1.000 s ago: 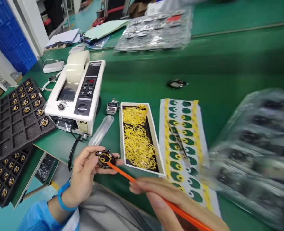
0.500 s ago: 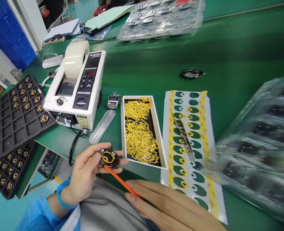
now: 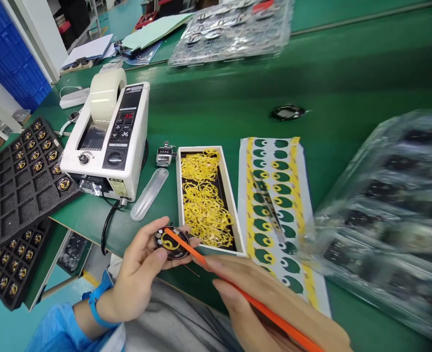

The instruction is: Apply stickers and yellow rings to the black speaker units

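Note:
A round black disc-shaped part (image 3: 181,253) with a yellow ring-like piece (image 3: 165,243) on its face lies in my left hand (image 3: 137,271). The thumb presses its near edge while the fingers support it from below. My right hand (image 3: 263,298) is closed around a thin orange stick (image 3: 185,245), whose tip touches or hovers over the disc's upper part; contact I cannot tell. A thin reddish wire hangs below the disc. Just beyond the hands stands a white box (image 3: 239,239) with a heap of yellow ring-shaped scraps (image 3: 208,210).
A white tape dispenser (image 3: 137,132), tally counter (image 3: 163,155) and clear oblong plastic piece (image 3: 150,194) stand left of the box. Tweezers (image 3: 270,208) lie on a sticker sheet (image 3: 242,190). Clear trays (image 3: 388,234) are at right, black foam trays (image 3: 21,195) at left.
The orange stick's tip has moved from the disc's near edge to its upper part. My left thumb has shifted down to the disc's near edge. The view has shifted slightly.

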### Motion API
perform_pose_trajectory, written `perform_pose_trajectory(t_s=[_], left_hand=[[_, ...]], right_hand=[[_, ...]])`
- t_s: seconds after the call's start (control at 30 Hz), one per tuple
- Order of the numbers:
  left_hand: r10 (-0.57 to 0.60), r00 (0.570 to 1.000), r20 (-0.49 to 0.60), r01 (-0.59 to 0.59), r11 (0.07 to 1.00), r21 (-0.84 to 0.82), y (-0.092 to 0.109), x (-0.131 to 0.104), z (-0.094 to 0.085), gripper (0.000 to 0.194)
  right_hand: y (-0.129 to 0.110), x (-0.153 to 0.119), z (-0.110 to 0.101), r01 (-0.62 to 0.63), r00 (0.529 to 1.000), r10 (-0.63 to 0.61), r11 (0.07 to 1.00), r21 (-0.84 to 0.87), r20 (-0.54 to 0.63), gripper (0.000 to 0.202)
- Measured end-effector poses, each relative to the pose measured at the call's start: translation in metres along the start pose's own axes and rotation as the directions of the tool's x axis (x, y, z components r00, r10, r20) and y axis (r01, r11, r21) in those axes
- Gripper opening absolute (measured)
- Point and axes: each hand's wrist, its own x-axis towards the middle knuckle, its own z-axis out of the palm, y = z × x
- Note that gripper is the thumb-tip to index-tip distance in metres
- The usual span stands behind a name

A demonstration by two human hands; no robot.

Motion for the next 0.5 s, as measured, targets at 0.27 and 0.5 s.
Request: perform_pose_trajectory(t_s=[0.27,0.5], left_hand=[[-0.019,0.998,-0.058,0.018,1.0,-0.008,0.002,0.001,-0.002,0.029],[-0.125,0.987,-0.103,0.118,0.991,-0.07,0.008,0.009,-0.003,0.023]], right_hand=[[0.011,-0.002,0.002,0.223,0.969,-0.209,0.97,-0.096,0.134,0.035],[0.009,-0.015,-0.014,0.091,0.967,-0.065,0.991,-0.098,0.247,0.036]])
